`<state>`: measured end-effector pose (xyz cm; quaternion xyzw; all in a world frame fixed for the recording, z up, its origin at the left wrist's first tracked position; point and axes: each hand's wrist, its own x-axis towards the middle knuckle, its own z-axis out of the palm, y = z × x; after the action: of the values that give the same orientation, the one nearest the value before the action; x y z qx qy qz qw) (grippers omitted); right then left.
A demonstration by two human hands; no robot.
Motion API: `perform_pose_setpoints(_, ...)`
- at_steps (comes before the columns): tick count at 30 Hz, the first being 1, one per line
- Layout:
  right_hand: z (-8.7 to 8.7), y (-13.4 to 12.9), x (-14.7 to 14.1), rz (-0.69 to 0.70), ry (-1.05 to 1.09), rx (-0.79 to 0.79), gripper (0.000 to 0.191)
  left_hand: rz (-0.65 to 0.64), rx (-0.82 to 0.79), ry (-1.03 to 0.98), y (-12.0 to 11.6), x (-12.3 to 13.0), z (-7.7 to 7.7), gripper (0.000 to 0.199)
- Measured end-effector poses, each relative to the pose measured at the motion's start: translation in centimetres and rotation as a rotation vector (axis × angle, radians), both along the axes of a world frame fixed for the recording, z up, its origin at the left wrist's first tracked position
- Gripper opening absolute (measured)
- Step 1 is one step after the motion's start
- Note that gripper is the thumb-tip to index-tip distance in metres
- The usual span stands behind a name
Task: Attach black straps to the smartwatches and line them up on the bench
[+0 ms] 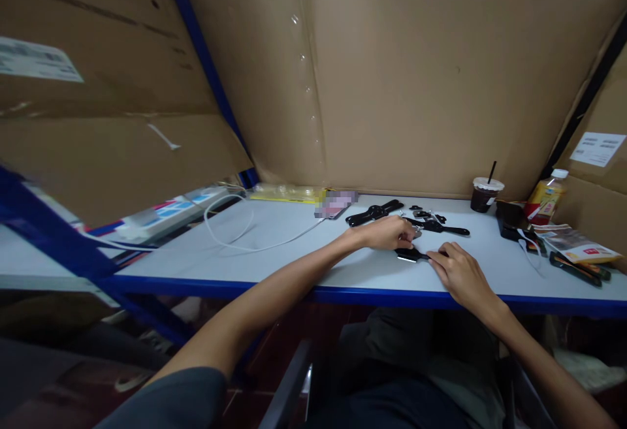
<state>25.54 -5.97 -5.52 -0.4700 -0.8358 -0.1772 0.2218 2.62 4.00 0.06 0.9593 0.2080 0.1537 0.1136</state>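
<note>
Lap [411,364], blue edge [372,296], right fingers [441,254] pinching black tool [410,255], left fingers [406,236], hold unclear, tabletop [294,262] open leftward

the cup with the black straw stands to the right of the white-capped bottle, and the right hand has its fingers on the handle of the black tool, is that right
Not quite: the head view shows the cup with the black straw to the left of the white-capped bottle. The right hand does have its fingers on the handle of the black tool.
</note>
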Motion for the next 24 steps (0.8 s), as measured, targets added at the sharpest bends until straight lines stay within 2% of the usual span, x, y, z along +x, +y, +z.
perform_pose_setpoints(4,0.1,0.0,0.0,-0.003,-0.004,-0.006,0.027,0.097,0.086,0.029,-0.6,0.6,-0.6,0.023)
perform_pose_setpoints(9,0.1,0.0,-0.1,-0.018,-0.011,-0.020,0.026,0.208,0.046,0.045,-0.9,0.8,-0.6,0.021)
perform_pose_setpoints(11,0.2,0.0,-0.1,-0.019,-0.017,-0.025,0.025,0.156,0.012,0.013,-0.8,0.4,0.0,0.016)
perform_pose_setpoints(14,0.3,-0.1,-0.1,-0.021,-0.025,-0.029,0.024,-0.010,-0.026,-0.013,-0.5,-0.5,0.8,0.036)
perform_pose_setpoints(16,0.2,-0.1,-0.1,-0.022,-0.025,-0.034,0.023,-0.070,-0.032,0.007,-0.3,-0.9,1.1,0.040)
perform_pose_setpoints(23,-0.1,0.1,0.0,-0.012,-0.001,0.007,0.023,-0.002,0.014,0.027,-0.1,-0.2,0.1,0.002)
perform_pose_setpoints(24,-0.1,0.1,0.0,-0.010,-0.002,0.009,0.023,0.016,0.024,0.023,-0.1,0.0,-0.1,0.006)
